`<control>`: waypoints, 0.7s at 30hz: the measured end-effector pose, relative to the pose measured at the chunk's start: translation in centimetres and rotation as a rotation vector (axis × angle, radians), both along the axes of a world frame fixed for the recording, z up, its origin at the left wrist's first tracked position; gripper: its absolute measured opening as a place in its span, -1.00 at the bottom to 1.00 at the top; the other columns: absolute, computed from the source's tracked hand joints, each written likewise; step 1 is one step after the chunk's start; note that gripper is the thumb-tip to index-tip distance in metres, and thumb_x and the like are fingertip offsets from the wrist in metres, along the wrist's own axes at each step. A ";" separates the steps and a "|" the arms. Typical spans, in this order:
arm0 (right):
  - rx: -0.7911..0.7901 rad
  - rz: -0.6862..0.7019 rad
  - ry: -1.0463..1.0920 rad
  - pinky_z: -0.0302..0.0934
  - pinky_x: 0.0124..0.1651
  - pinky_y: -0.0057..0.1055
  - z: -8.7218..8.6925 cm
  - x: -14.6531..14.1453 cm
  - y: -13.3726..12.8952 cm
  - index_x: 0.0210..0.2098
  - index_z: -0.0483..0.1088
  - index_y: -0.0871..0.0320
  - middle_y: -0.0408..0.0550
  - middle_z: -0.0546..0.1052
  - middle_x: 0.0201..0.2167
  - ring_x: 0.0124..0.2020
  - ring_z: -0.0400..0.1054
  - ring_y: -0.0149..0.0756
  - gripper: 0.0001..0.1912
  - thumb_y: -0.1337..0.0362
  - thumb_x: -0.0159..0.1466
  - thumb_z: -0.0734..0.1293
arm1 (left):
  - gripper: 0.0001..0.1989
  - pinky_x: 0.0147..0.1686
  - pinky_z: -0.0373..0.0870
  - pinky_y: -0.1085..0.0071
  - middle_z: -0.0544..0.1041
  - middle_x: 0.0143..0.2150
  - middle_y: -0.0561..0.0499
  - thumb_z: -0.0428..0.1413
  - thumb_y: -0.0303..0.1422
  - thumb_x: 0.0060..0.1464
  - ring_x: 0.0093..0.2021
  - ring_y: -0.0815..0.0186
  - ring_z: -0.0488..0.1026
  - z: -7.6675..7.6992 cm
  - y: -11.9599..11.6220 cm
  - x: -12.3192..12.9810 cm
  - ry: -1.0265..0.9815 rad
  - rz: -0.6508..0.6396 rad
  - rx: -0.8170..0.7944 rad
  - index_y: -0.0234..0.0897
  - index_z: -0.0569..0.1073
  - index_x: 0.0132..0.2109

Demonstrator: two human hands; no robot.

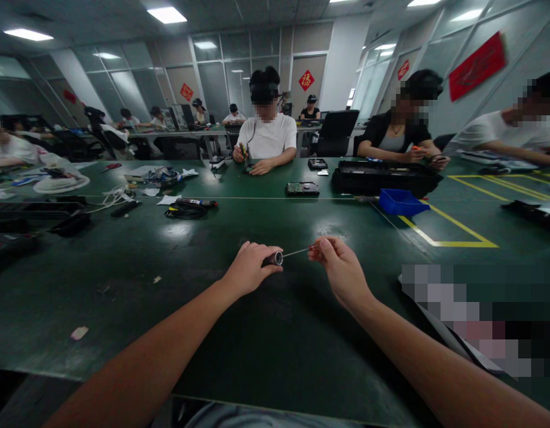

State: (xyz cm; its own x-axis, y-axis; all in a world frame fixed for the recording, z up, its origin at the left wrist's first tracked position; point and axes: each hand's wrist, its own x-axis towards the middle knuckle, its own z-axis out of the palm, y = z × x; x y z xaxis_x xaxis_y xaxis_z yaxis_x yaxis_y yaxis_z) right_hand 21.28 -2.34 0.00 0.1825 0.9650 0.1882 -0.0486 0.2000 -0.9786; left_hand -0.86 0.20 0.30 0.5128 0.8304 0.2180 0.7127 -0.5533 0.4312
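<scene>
In the head view, the left hand (245, 270) holds a short, dark cylinder (277, 259) above the near part of the green tabletop (266, 351). Its fingers are clamped on the barrel, with the thumb underneath, and a bright ring rims the end that faces the camera. The fingers of the right hand (341, 264) are pinched together at the other end of a thin rod (296, 252), which slants slightly down towards the ringed end. The step in hand looks like close two-handed work at that end, with the rod being guided into the cylinder, drawn out of it or used to probe it; a single still cannot separate these. Judging by the hold, the next move calls for a steady barrel, a light pinch and the rod kept in line with the opening, since something so slim could slip or bend.

Whether the rod's tip enters the opening or only meets the rim is hard to make out. The left palm and fingers cover much of the barrel, so its far end is hidden. Something reddish shows at the right fingertips, too small to identify. At the lower right, a blurred patch (480, 321) masks whatever lies there. Both forearms are cut off by the bottom edge, and shadow dulls the surface under the hands.
</scene>
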 end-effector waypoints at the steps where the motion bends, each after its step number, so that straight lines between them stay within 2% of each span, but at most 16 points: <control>1: 0.009 0.010 -0.029 0.40 -0.14 -0.19 0.1 -0.1 -0.2 -0.24 0.40 0.10 -0.06 0.54 -0.34 -0.32 0.45 -0.24 -0.65 -0.07 0.28 0.33 | -0.63 0.17 0.20 0.03 0.56 0.04 -0.02 0.21 -0.20 0.21 0.04 0.12 0.42 0.1 -0.1 0.0 -0.010 0.000 0.000 -0.08 0.47 0.15; 10: 0.072 0.024 -0.163 0.37 -0.09 -0.16 0.8 -0.1 -1.0 -0.18 0.40 0.11 -0.03 0.56 -0.32 -0.27 0.49 -0.20 -0.67 -0.03 0.33 0.29 | -0.63 0.14 0.22 0.09 0.56 0.09 0.04 0.23 -0.23 0.20 0.06 0.12 0.44 0.3 -0.4 0.1 -0.067 -0.020 -0.023 -0.07 0.47 0.14; 13: 0.052 0.016 -0.323 0.34 -0.19 -0.21 1.7 0.0 -1.5 -0.25 0.42 0.11 -0.03 0.58 -0.38 -0.33 0.48 -0.20 -0.67 -0.03 0.33 0.29 | -0.63 0.10 0.25 0.12 0.56 0.09 0.04 0.24 -0.24 0.19 0.05 0.12 0.44 0.2 -0.5 0.1 -0.069 -0.027 -0.034 -0.10 0.47 0.13; 16: 0.040 -0.034 -0.523 0.24 -0.37 -0.29 2.3 0.2 -2.0 -0.40 0.41 0.10 -0.08 0.53 -0.52 -0.48 0.41 -0.24 -0.64 -0.05 0.31 0.32 | -0.65 0.09 0.25 0.13 0.56 0.08 0.03 0.25 -0.24 0.18 0.04 0.12 0.43 0.0 -0.5 0.1 -0.074 -0.028 -0.037 -0.09 0.48 0.11; 21: 0.178 0.015 -0.557 0.24 -0.30 -0.32 2.0 0.3 -2.2 -0.17 0.42 0.08 -0.10 0.56 -0.37 -0.36 0.45 -0.23 -0.83 0.17 0.36 0.25 | -0.68 0.04 0.25 0.17 0.57 0.05 0.06 0.26 -0.26 0.17 0.00 0.15 0.44 -0.3 -0.4 0.2 -0.101 -0.032 -0.016 -0.09 0.49 0.07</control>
